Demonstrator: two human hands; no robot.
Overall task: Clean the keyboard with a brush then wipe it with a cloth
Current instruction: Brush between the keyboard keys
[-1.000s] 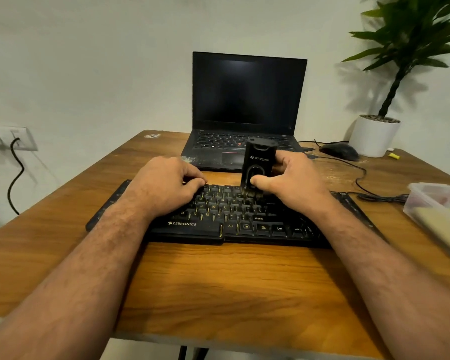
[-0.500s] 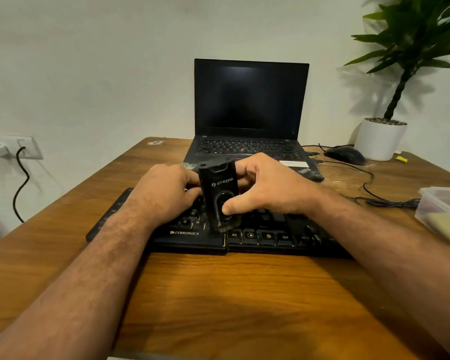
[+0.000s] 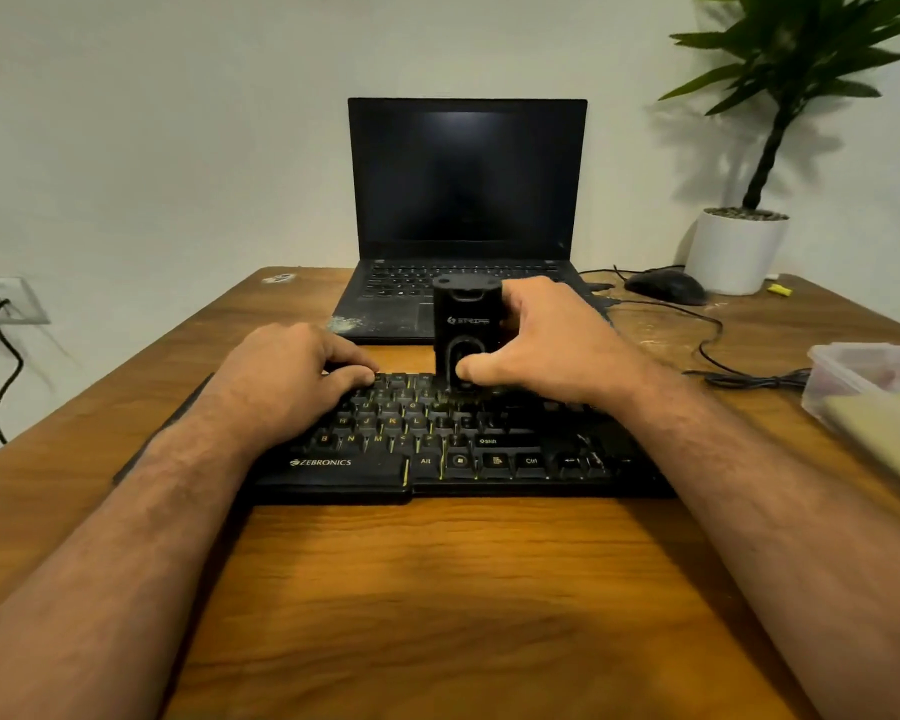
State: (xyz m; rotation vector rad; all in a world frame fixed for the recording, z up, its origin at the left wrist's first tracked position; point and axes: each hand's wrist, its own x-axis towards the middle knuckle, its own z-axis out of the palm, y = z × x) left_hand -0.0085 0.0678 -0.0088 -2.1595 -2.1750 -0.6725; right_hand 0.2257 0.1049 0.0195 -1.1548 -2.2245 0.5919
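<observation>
A black keyboard (image 3: 453, 459) with yellow lettering lies across the wooden desk in front of me. My right hand (image 3: 546, 345) grips an upright black block-shaped brush (image 3: 463, 324), thumb on its front, its lower end pressed on the far key rows near the middle. My left hand (image 3: 292, 376) rests palm down on the keyboard's left half, fingers curled onto the keys and holding it steady. The brush's bristles are hidden against the keys.
An open black laptop (image 3: 463, 210) stands just behind the keyboard. A black mouse (image 3: 666, 285) and its cable lie at the back right beside a potted plant (image 3: 739, 252). A clear plastic box (image 3: 874, 376) with a yellowish cloth (image 3: 884, 433) sits at the right edge.
My right hand has carried the brush from the near key rows at centre-left back to the far rows near the middle. The left hand stays on the keyboard.
</observation>
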